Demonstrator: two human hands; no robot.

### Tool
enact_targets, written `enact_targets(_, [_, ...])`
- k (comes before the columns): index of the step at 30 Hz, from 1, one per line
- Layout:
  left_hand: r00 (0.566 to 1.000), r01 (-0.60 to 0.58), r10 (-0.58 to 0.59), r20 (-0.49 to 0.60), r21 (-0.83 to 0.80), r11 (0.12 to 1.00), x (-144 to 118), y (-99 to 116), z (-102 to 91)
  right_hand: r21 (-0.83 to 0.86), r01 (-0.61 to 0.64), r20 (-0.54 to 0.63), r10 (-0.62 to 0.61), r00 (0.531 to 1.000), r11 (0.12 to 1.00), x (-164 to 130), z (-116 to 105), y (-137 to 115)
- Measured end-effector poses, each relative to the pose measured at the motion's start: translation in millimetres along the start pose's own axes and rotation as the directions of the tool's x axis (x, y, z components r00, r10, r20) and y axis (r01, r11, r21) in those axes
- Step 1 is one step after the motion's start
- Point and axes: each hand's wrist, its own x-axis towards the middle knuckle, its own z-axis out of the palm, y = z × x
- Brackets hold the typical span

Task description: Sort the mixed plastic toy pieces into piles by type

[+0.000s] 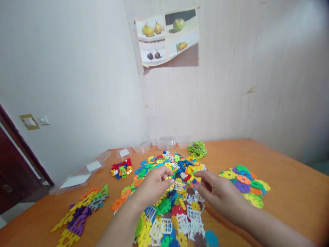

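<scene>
A large heap of loose plastic building pieces point(164, 206) covers the middle of the table. My left hand point(156, 181) is over the heap, its thumb and forefinger closed on a yellow notched disc point(169, 184). To the right, my right hand point(218, 188) hovers at the heap's edge, thumb and fingers apart. Small magenta and yellow pieces show by its fingertips; I see none clearly gripped. Below the hands lie white window-like lattice pieces point(167, 226), a green notched disc point(164, 206) and other coloured discs. Small blue and yellow bricks point(183, 166) lie beyond.
Notched discs point(243, 183) form a pile at right. Green interlocking pieces point(197, 150) are stacked at the back. Small bricks point(122, 168) and zigzag strips point(82, 212) lie at left. Clear plastic tubs point(166, 142) and lids point(77, 180) line the wooden table's point(282, 178) back and left edges.
</scene>
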Motion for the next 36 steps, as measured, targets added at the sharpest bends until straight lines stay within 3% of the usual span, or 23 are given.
enact_targets(3, [0.986, 0.025, 0.014, 0.166, -0.230, 0.973, -7, 14, 19.6, 0.050, 0.154, 0.037, -0.156, 0.987, 0.987, -11, 9, -22])
enact_targets(6, [0.966, 0.066, 0.036, 0.258, -0.375, 0.925, -10, 20, 32.6, 0.040, 0.220, 0.067, -0.222, 0.973, 0.975, -14, 12, -26])
enact_targets(18, [0.950, 0.150, -0.021, 0.312, -0.396, 0.906, -11, 24, 38.6, -0.009, 0.151, 0.046, -0.151, 0.988, 0.988, -10, 15, -21])
enact_targets(20, [0.967, 0.106, -0.014, 0.255, -0.351, 0.931, -9, 21, 30.5, -0.090, 0.092, 0.002, -0.092, 0.996, 0.992, -7, 7, -13])
enact_targets(23, [0.996, 0.052, -0.038, 0.082, -0.178, 0.983, -4, 11, 5.9, -0.250, -0.067, -0.091, 0.045, 0.995, 0.966, 2, -12, 10])
enact_targets(27, [0.996, 0.056, -0.049, -0.081, 0.084, 0.995, -1, -15, -31.6, -0.421, -0.209, -0.120, 0.174, 0.977, 0.883, 14, -35, 45])
enact_targets(31, [0.995, 0.096, -0.079, -0.066, 0.315, 0.944, -4, -38, -51.5, -0.510, -0.278, -0.122, 0.252, 0.960, 0.814, 17, -44, 67])
enact_targets(36, [0.988, 0.142, -0.157, -0.011, 0.495, 0.857, -9, -47, -56.0, -0.549, -0.329, -0.083, 0.342, 0.936, 0.769, 16, -45, 85])
